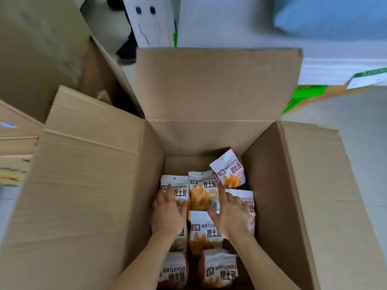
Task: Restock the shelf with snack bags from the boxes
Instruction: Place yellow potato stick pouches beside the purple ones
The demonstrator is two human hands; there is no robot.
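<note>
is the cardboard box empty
No, the cardboard box holds several Watudou snack bags, and both the left hand and right hand reach in over them.

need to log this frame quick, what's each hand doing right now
Left hand: open, fingers spread flat on a white and orange snack bag in the brown cardboard box, holding nothing.
Right hand: open, resting on bags, nothing gripped.
</note>
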